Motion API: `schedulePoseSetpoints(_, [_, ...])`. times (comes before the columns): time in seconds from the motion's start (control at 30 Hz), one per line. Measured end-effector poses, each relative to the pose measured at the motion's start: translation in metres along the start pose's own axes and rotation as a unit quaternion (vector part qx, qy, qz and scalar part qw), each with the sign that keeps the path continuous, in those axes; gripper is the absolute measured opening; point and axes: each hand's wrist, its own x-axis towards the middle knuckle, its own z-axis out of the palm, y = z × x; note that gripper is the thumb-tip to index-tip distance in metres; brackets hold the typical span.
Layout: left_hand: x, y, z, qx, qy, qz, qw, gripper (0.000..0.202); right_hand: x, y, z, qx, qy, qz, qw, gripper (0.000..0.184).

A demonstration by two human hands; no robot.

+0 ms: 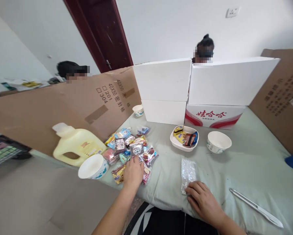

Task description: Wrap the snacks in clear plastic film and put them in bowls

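Observation:
My left hand (133, 173) reaches into a pile of small wrapped snacks. Its fingertips are closed at the lower edge of a clear snack packet (137, 148) with a round dark-and-white print; the thumb is partly hidden. Around it lie a brown-and-white packet (120, 145), a white-and-red packet (150, 155) and a yellow packet (118, 174). My right hand (205, 203) rests palm down, fingers laid out, at the lower right edge of a flat clear plastic wrap (188, 172). Past it, a white dish (184, 149) holds yellow and blue-brown packets.
A pale yellow jug (84, 145) and a paper bowl (92, 166) stand left. Another bowl (219, 142) stands right, a small one (138, 111) behind. A white knife-like tool (256, 208) lies front right. White boxes (164, 81) and cardboard (95, 98) wall the table; two people sit beyond.

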Motion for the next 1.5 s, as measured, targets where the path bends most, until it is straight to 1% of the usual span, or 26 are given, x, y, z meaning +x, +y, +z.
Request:
schedulePoseSetpoints(0.03, [-0.008,0.007,0.001,0.008,0.054,0.032,0.998,0.028,0.001,-0.001,-0.001,0.006,0.001,0.006,1.000,0.023])
schedulePoseSetpoints(0.07, [-0.016,0.016,0.004,-0.001,0.097,0.084,0.992,0.027,0.002,-0.002,-0.002,0.009,0.005,0.012,1.000,0.022])
schedulePoseSetpoints(0.1, [-0.024,0.027,0.008,-0.030,0.110,0.156,0.981,0.024,0.002,-0.003,-0.002,0.011,0.011,0.016,1.000,0.022])
schedulePoseSetpoints(0.13, [-0.030,0.040,0.014,-0.073,0.090,0.239,0.964,0.022,0.003,-0.003,-0.002,0.013,0.016,0.017,1.000,0.022])
schedulePoseSetpoints(0.17, [-0.035,0.054,0.022,-0.117,0.043,0.322,0.938,0.021,0.004,-0.003,-0.002,0.013,0.021,0.016,1.000,0.022])
schedulePoseSetpoints(0.2, [-0.037,0.068,0.032,-0.150,-0.020,0.395,0.906,0.021,0.004,-0.003,-0.001,0.012,0.024,0.014,1.000,0.022])
schedulePoseSetpoints(0.23, [-0.038,0.082,0.043,-0.166,-0.071,0.445,0.877,0.021,0.003,-0.004,0.000,0.009,0.028,0.010,1.000,0.021])
schedulePoseSetpoints(0.27, [-0.038,0.094,0.055,-0.169,-0.105,0.473,0.858,0.020,0.002,-0.005,0.002,0.003,0.032,0.007,0.999,0.020])
schedulePoseSetpoints(0.33, [-0.035,0.110,0.077,-0.154,-0.137,0.501,0.841,0.016,-0.002,-0.008,0.005,-0.016,0.038,0.008,0.999,0.018])
schedulePoseSetpoints(0.4, [-0.033,0.116,0.092,-0.141,-0.150,0.513,0.833,0.014,-0.009,-0.014,0.008,-0.033,0.049,0.022,0.998,0.015])
schedulePoseSetpoints(0.43, [-0.033,0.116,0.096,-0.142,-0.156,0.519,0.829,0.016,-0.012,-0.017,0.008,-0.037,0.057,0.029,0.997,0.014])
schedulePoseSetpoints(0.53, [-0.037,0.110,0.098,-0.168,-0.173,0.527,0.815,0.023,-0.019,-0.021,0.004,-0.028,0.062,0.031,0.997,0.017])
schedulePoseSetpoints(0.6, [-0.040,0.105,0.096,-0.183,-0.183,0.527,0.809,0.028,-0.015,-0.017,-0.003,-0.016,0.033,0.031,0.999,0.021])
schedulePoseSetpoints(0.67, [-0.041,0.103,0.096,-0.204,-0.189,0.515,0.811,0.040,-0.005,-0.006,-0.009,-0.024,-0.003,0.058,0.998,0.023])
schedulePoseSetpoints(0.77, [-0.039,0.101,0.103,-0.246,-0.190,0.484,0.818,0.062,0.020,0.015,-0.013,-0.083,-0.058,0.134,0.986,0.022])
schedulePoseSetpoints(0.83, [-0.037,0.099,0.109,-0.268,-0.182,0.467,0.823,0.069,0.037,0.029,-0.013,-0.119,-0.083,0.175,0.974,0.021])
schedulePoseSetpoints(0.9, [-0.036,0.097,0.115,-0.284,-0.166,0.463,0.823,0.070,0.050,0.038,-0.010,-0.139,-0.089,0.198,0.966,0.019])
schedulePoseSetpoints(0.97, [-0.035,0.096,0.116,-0.305,-0.149,0.460,0.820,0.069,0.058,0.043,-0.005,-0.156,-0.089,0.213,0.960,0.018])
schedulePoseSetpoints(1.03, [-0.036,0.097,0.113,-0.326,-0.144,0.444,0.822,0.063,0.060,0.044,0.000,-0.172,-0.092,0.224,0.955,0.017])
schedulePoseSetpoints(1.1, [-0.038,0.099,0.108,-0.325,-0.149,0.434,0.827,0.048,0.060,0.042,0.004,-0.183,-0.093,0.229,0.952,0.014])
schedulePoseSetpoints(1.17, [-0.039,0.101,0.103,-0.292,-0.154,0.456,0.826,0.027,0.058,0.040,0.006,-0.189,-0.090,0.229,0.951,0.013])
schedulePoseSetpoints(1.23, [-0.041,0.104,0.100,-0.256,-0.141,0.478,0.828,0.014,0.057,0.041,0.007,-0.191,-0.082,0.226,0.952,0.011])
schedulePoseSetpoints(1.3, [-0.042,0.105,0.099,-0.241,-0.121,0.464,0.844,0.012,0.056,0.046,0.004,-0.192,-0.067,0.228,0.952,0.011])
schedulePoseSetpoints(1.37, [-0.043,0.106,0.100,-0.240,-0.107,0.433,0.862,0.010,0.054,0.054,-0.003,-0.197,-0.042,0.235,0.951,0.015])
schedulePoseSetpoints(1.43, [-0.043,0.106,0.101,-0.239,-0.106,0.416,0.871,0.008,0.052,0.061,-0.012,-0.201,-0.013,0.238,0.950,0.018])
schedulePoseSetpoints(1.5, [-0.043,0.107,0.102,-0.239,-0.111,0.407,0.875,0.010,0.048,0.061,-0.017,-0.201,0.010,0.227,0.953,0.020])
